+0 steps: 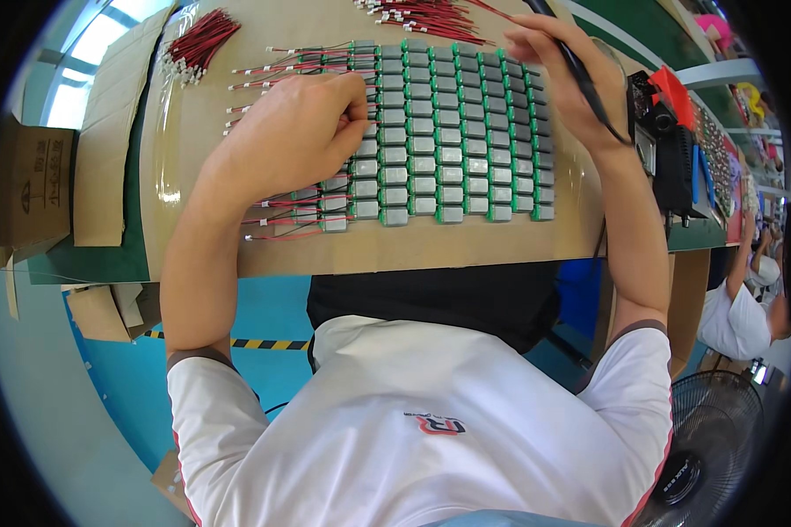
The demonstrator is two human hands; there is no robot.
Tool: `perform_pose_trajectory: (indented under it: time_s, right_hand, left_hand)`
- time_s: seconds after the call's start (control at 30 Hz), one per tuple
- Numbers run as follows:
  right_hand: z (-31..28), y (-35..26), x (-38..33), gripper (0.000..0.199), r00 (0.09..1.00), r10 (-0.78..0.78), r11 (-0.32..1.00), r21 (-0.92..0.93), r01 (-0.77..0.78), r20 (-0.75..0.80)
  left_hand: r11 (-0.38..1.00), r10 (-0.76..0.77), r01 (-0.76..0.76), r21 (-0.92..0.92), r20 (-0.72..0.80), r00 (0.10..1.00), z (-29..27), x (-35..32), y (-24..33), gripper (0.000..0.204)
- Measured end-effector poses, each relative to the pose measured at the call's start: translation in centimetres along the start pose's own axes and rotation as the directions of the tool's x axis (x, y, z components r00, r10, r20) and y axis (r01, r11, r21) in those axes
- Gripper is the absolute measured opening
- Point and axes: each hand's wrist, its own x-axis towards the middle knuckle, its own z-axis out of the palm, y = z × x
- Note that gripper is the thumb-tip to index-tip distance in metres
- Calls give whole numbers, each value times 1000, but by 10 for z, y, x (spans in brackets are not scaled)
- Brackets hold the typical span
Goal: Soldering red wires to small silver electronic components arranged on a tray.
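Rows of small silver battery cells with green circuit boards [448, 150] cover the middle of the cardboard-topped table. Above the left part of these rows is my left hand [303, 127], its thumb and forefinger pressed together; whatever they pinch is hidden. Red and black wire leads with white plugs [277, 201] stick out from the leftmost cells, around that hand. At the upper right, my right hand [571, 70] grips the black handle of a soldering iron [580, 75], whose tip lies outside the picture. A red wire [488, 9] reaches close to the right fingertips.
One bundle of red wires [200, 44] lies at the far left, another bundle [431, 19] at the back. Black equipment [674, 167] and a red piece [671, 92] stand on the right. Cardboard boxes [31, 184] flank the left; a black fan [699, 448] stands low right. People sit beyond.
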Motion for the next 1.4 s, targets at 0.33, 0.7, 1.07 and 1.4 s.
perform_pose_trajectory:
  time_s: [0.33, 0.7, 1.07, 1.4]
  right_hand:
    - [-4, 88, 48, 23, 976, -160, 813, -541, 215, 148]
    - [-10, 75, 40, 24, 995, -94, 837, -538, 97, 33]
    - [-8, 15, 17, 25, 970, -244, 892, -391, 227, 7]
    - [34, -49, -16, 27, 921, -344, 931, -59, 359, 183]
  left_hand:
    - [1000, 14, -15, -25, -11, 1000, 1, 2, 0, 13]
    - [998, 65, -65, -21, -15, 998, 1, 4, -4, 13]
    - [989, 64, -53, 137, -83, 995, -11, -6, 12, 28]
    - [989, 118, -89, 119, -267, 956, -40, -12, 29, 34]
